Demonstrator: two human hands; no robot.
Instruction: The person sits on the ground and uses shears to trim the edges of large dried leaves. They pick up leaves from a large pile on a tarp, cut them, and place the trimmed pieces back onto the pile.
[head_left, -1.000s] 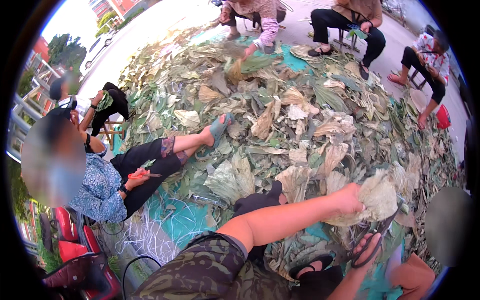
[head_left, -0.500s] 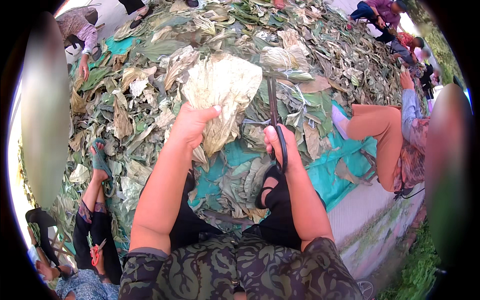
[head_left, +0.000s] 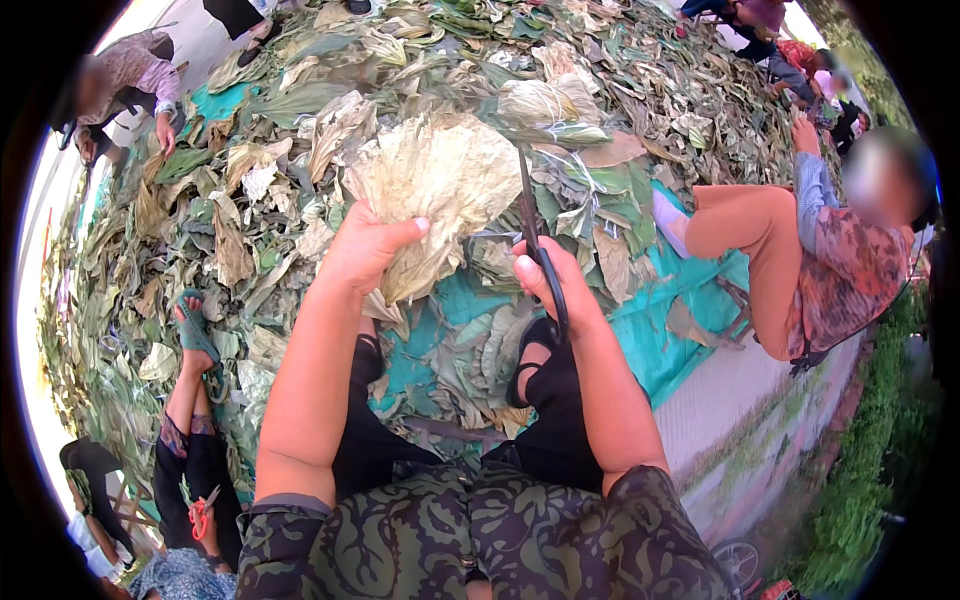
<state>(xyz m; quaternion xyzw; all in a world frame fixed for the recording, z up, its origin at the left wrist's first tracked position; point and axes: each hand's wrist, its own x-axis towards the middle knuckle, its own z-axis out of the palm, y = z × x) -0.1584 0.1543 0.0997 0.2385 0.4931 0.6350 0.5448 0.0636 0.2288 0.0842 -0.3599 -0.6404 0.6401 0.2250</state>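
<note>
In my left hand (head_left: pixel 372 248) is a large pale yellow dried leaf (head_left: pixel 435 170), spread like a fan, with my thumb across its lower part. My right hand (head_left: pixel 555 275) grips black-handled scissors (head_left: pixel 535 225). Their dark blades look closed together and point up, close to the leaf's right edge. Behind the scissors, tied bundles of dried leaves (head_left: pixel 550 105) lie on the heap. Between my feet a stack of grey-green leaves (head_left: pixel 485 365) rests on a turquoise sheet (head_left: pixel 415 360).
A wide heap of dried leaves (head_left: pixel 660 110) spreads ahead and to both sides. On the right sits a person in brown trousers (head_left: pixel 745 225). Someone at lower left holds red-handled scissors (head_left: pixel 202 515). Another person's hand (head_left: pixel 165 132) reaches onto the leaves at upper left.
The leaf and both my hands have shifted slightly left in view. The scissors have tilted a little to the left at their tip. My view has moved somewhat, showing more of the person at right.
</note>
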